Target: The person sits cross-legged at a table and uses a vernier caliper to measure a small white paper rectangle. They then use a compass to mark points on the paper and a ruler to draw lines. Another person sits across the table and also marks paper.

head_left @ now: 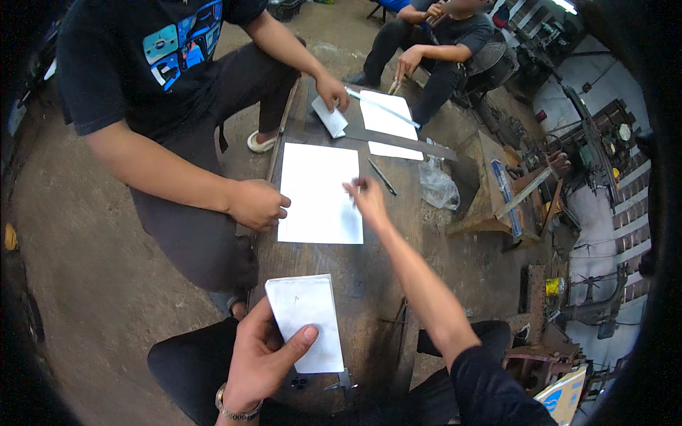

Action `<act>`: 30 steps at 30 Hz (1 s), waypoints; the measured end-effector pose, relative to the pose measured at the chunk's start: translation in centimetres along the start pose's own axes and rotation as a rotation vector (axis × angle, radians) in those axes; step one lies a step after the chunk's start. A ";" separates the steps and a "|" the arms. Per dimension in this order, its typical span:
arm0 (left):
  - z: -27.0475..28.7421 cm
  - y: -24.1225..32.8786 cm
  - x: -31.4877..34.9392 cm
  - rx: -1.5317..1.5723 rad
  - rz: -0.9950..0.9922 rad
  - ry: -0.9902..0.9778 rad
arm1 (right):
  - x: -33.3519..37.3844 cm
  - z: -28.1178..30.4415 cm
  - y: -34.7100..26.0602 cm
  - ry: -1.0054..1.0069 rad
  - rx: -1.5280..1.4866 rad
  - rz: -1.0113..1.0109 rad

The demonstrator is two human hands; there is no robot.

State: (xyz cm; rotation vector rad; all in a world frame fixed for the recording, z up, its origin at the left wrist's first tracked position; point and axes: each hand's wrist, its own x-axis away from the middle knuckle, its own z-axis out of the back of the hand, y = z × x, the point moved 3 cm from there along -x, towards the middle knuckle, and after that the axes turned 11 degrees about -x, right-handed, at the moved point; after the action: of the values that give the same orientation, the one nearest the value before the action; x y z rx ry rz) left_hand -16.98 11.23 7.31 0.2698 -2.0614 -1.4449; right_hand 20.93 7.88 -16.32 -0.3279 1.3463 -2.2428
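My left hand, with a metal-banded watch at its wrist, holds a small thick pad of white paper upright, thumb pressed on its front. A faint pencil-like mark shows on the pad. Over the right edge of a white sheet on the wooden bench hovers my right hand, its fingers smeared by motion. Whether it touches the sheet I cannot tell. At the sheet's left edge rests a co-worker's hand; that person's other hand is on a folded white paper. Right of the sheet lies a dark pen.
Beyond the sheet lie a dark flat metal strip, another paper and a pale ruler. A caliper lies near my lap. A clear plastic bag and a wooden stand are at the right. Another person sits beyond.
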 end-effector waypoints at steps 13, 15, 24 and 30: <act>2.1 0.8 -2.4 -0.070 0.015 0.036 | -14.6 -6.0 -5.1 -0.084 -1.069 -0.358; 1.7 0.6 -2.3 -0.045 0.016 0.056 | -12.7 -4.8 -5.2 -0.039 -1.161 -0.346; -2.9 -0.3 -4.7 -0.518 -0.230 0.043 | 3.8 6.8 -11.8 -0.125 -1.151 -0.095; -7.5 -2.0 -3.9 -0.444 -0.222 -0.074 | 13.5 11.2 -16.2 -0.108 -1.134 0.061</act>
State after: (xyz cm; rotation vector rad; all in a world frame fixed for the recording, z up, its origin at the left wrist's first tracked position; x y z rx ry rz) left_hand -9.89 6.41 5.79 0.2695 -1.7452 -2.0264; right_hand 9.75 -1.44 2.57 -0.7384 2.3801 -1.1622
